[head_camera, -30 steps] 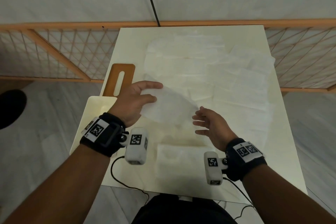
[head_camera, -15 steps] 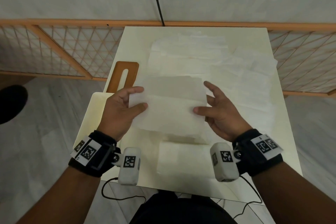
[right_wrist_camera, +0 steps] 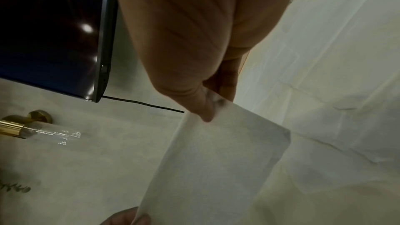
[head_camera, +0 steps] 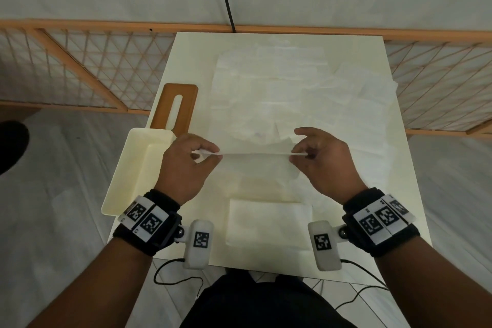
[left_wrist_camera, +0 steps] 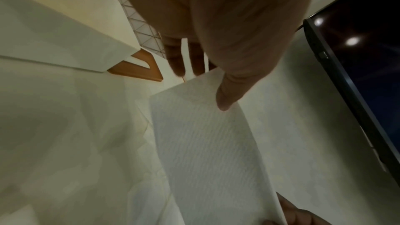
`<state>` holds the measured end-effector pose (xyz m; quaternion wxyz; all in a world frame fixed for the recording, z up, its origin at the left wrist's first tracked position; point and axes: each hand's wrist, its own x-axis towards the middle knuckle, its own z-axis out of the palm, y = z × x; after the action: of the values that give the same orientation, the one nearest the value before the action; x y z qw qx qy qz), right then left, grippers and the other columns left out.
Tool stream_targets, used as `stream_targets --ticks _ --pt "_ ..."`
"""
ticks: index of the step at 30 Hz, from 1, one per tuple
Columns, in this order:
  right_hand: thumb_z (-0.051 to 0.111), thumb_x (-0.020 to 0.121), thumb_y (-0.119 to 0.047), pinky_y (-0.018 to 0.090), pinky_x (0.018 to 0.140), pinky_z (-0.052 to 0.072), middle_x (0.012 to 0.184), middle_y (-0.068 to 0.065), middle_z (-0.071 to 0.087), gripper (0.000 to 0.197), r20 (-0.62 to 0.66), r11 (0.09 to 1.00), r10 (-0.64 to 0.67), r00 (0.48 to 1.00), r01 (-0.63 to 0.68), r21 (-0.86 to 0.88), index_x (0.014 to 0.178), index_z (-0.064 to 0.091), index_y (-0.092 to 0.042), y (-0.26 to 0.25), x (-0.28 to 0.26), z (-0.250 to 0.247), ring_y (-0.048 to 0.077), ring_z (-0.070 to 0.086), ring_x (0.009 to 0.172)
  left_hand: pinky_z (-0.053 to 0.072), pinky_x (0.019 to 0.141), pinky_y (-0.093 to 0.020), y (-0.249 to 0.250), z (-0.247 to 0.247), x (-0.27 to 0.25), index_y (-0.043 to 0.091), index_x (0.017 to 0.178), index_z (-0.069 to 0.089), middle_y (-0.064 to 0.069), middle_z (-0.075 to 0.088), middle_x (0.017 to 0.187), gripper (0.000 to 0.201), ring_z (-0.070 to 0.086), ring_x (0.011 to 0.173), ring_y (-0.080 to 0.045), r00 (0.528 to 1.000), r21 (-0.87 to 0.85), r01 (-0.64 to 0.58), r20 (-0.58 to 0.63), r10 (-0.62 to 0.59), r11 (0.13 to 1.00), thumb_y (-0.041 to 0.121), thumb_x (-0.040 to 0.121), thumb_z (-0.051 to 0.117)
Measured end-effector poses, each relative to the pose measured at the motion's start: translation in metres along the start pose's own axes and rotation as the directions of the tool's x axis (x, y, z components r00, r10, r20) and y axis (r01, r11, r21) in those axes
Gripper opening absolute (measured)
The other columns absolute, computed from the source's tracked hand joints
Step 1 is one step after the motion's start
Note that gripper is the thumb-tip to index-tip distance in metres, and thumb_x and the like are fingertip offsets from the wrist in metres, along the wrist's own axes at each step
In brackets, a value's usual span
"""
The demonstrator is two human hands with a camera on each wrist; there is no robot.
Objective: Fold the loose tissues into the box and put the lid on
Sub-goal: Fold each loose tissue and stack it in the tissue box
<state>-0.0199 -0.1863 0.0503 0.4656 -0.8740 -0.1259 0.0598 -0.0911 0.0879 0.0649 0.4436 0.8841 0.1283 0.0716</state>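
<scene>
From the head view, the left hand (head_camera: pixel 186 165) and right hand (head_camera: pixel 323 160) each pinch one end of a tissue (head_camera: pixel 255 165), stretched taut between them above the middle of the tabletop (head_camera: pixel 186 61); its top edge reads as a thin line, with the sheet hanging below. The box (head_camera: pixel 133 168) sits open at the left edge of the tabletop, just left of the left hand, and the brown slotted lid (head_camera: pixel 177 106) lies flat just beyond it. Loose tissues (head_camera: pixel 279 93) spread over the far and right part of the tabletop; a folded tissue (head_camera: pixel 269 221) lies near the front edge, between the wrists.

The left wrist view adds the thumb (left_wrist_camera: pixel 227 95) pressed on the tissue's ribbed face, fingers behind it, and a corner of the lid beside the box wall. The right wrist view shows the thumb (right_wrist_camera: pixel 205 109) and fingers clamping the sheet's corner, plus a dark screen (right_wrist_camera: pixel 49 32) and a gold fitting (right_wrist_camera: pixel 21 126) that the head view lacks.

The inside of the box is partly hidden by the left hand. How many layers the held tissue has cannot be made out.
</scene>
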Motion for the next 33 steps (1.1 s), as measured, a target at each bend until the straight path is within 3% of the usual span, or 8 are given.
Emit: stream_targets --ticks 5,8,11,14,17,22,28,33 --pt "0.080 0.080 -0.013 0.008 0.082 0.040 0.111 -0.015 0.069 0.020 0.058 0.999 0.050 0.997 -0.049 -0.016 0.077 0.066 -0.027 0.003 -0.008 -0.012 -0.004 0.059 0.101 0.031 0.108 -0.016 0.000 0.002 -0.005 0.030 0.085 0.069 0.019 0.059 0.128 0.016 0.047 0.128 0.004 0.994 -0.039 -0.016 0.108 0.020 0.999 0.014 0.086 0.075" --pt "0.076 0.083 -0.005 0.023 0.066 0.045 0.078 0.006 0.071 0.014 0.177 0.967 0.146 0.973 -0.178 0.183 0.079 0.065 -0.013 0.001 -0.012 -0.021 0.011 0.061 0.070 0.047 0.092 -0.029 -0.002 0.006 -0.008 0.028 0.092 0.065 0.006 0.073 0.098 0.019 0.066 0.096 -0.011 0.986 -0.162 0.089 0.157 -0.064 0.983 0.008 0.092 0.066" --pt "0.075 0.083 0.001 0.037 0.060 0.045 0.079 0.028 0.066 0.017 0.257 0.911 0.234 0.937 -0.304 0.278 0.088 0.062 -0.009 0.011 -0.020 -0.021 0.026 0.057 0.062 0.050 0.073 -0.039 -0.009 0.015 -0.017 0.030 0.099 0.051 -0.011 0.071 0.080 0.024 0.064 0.079 -0.031 0.969 -0.185 0.173 0.210 -0.133 0.967 0.008 0.095 0.060" --pt "0.079 0.079 -0.004 0.036 0.056 0.045 0.071 0.015 0.068 0.028 0.282 0.899 0.342 0.896 -0.400 0.181 0.092 0.059 -0.019 0.036 -0.034 -0.010 0.021 0.059 0.057 0.043 0.058 -0.029 -0.027 0.032 -0.030 0.027 0.088 0.048 -0.002 0.062 0.070 0.021 0.056 0.062 -0.015 0.966 0.025 0.141 0.214 -0.143 0.990 0.012 0.094 0.060" --pt "0.080 0.076 -0.008 0.032 0.053 0.045 0.063 0.004 0.063 0.033 0.297 0.914 0.390 0.872 -0.406 -0.009 0.090 0.055 -0.024 0.056 -0.051 0.008 0.016 0.055 0.054 0.037 0.054 -0.013 -0.048 0.053 -0.047 0.029 0.084 0.063 0.007 0.055 0.063 0.019 0.049 0.054 -0.004 0.928 0.164 0.162 0.311 -0.206 0.973 0.012 0.092 0.061" --pt "0.078 0.075 -0.008 0.016 0.046 0.041 0.068 0.008 0.064 0.031 0.266 0.890 0.455 0.850 -0.426 -0.161 0.091 0.055 -0.022 0.079 -0.067 0.030 0.011 0.051 0.052 0.039 0.068 -0.005 -0.075 0.078 -0.067 0.024 0.101 0.070 0.004 0.064 0.083 0.020 0.059 0.077 -0.008 0.879 0.233 0.195 0.390 -0.275 0.953 0.014 0.085 0.070" --pt "0.075 0.076 -0.005 0.010 0.049 0.039 0.069 0.002 0.061 0.027 0.241 0.882 0.466 0.851 -0.426 -0.202 0.092 0.057 -0.017 0.089 -0.069 0.041 0.013 0.053 0.060 0.048 0.081 -0.023 -0.085 0.088 -0.063 0.025 0.091 0.068 0.000 0.065 0.089 0.016 0.060 0.083 -0.015 0.903 0.267 0.184 0.334 -0.270 0.946 0.013 0.082 0.074" --pt "0.075 0.075 -0.006 0.011 0.053 0.040 0.068 0.001 0.060 0.026 0.221 0.884 0.457 0.861 -0.414 -0.218 0.090 0.058 -0.018 0.094 -0.070 0.044 0.013 0.053 0.063 0.050 0.081 -0.025 -0.087 0.092 -0.063 0.022 0.090 0.070 0.001 0.066 0.090 0.013 0.061 0.083 -0.015 0.920 0.248 0.181 0.299 -0.253 0.952 0.012 0.082 0.074"
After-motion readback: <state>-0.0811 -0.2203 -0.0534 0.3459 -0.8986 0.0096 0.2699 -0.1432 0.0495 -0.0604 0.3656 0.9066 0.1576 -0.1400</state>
